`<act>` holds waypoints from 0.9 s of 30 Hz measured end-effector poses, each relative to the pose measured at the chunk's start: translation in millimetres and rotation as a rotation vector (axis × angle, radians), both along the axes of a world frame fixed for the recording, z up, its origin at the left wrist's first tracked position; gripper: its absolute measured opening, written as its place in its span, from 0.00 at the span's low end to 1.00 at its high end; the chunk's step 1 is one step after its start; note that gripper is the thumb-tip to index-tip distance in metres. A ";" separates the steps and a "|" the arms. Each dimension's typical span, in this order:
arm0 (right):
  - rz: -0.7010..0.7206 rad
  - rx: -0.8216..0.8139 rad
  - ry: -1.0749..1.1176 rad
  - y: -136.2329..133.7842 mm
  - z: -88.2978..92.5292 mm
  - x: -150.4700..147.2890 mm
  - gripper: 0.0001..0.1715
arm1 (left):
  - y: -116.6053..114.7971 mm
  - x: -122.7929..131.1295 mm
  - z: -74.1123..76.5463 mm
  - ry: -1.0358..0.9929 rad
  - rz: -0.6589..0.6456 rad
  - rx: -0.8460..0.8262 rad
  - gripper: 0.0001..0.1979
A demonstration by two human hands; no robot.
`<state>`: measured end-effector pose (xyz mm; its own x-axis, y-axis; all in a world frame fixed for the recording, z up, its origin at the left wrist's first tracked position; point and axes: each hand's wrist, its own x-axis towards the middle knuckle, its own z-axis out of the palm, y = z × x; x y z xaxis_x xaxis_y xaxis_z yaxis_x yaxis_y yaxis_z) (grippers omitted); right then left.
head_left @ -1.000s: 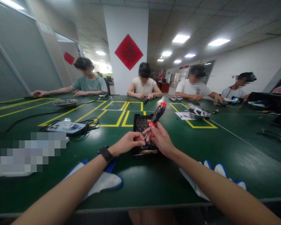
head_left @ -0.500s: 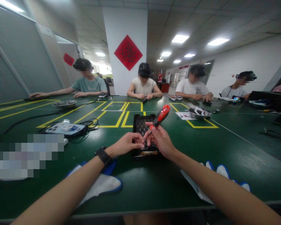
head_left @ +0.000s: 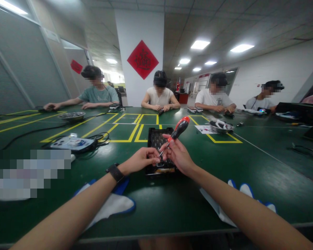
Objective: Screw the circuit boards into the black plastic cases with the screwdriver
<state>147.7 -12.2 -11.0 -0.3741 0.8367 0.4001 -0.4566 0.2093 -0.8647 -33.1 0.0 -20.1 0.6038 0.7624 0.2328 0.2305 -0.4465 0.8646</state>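
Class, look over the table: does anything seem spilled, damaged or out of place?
Nothing looks spilled or plainly damaged. A little untidy: the loosely looped black cables beside the pale device, left of the black tray. The screwdriver leans, but only because the right hand holds it so.

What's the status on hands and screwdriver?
Right hand gripping tilted screwdriver. Left hand near its tip, over black case. Gloves on either side, apart from case.
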 end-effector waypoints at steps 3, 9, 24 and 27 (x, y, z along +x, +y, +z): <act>0.014 0.012 -0.013 -0.4 -0.9 -0.2 0.23 | 0.4 -3.2 1.3 -0.035 -0.055 -0.018 0.13; -0.005 0.080 -0.060 -3.5 -0.7 -0.4 0.23 | -1.1 -1.9 3.2 -0.040 -0.144 -0.089 0.14; -0.008 0.078 -0.072 -4.3 -1.0 -0.9 0.23 | 2.3 -4.2 1.1 -0.005 -0.044 -0.019 0.15; -0.018 0.070 -0.064 -3.0 -1.9 -0.9 0.23 | 0.0 -2.7 3.6 -0.026 -0.067 -0.022 0.15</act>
<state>146.8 -15.3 -12.9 -0.3857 0.8144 0.4336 -0.3968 0.2779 -0.8748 -35.8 0.0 -16.5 0.6478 0.7253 0.2330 0.1776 -0.4412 0.8797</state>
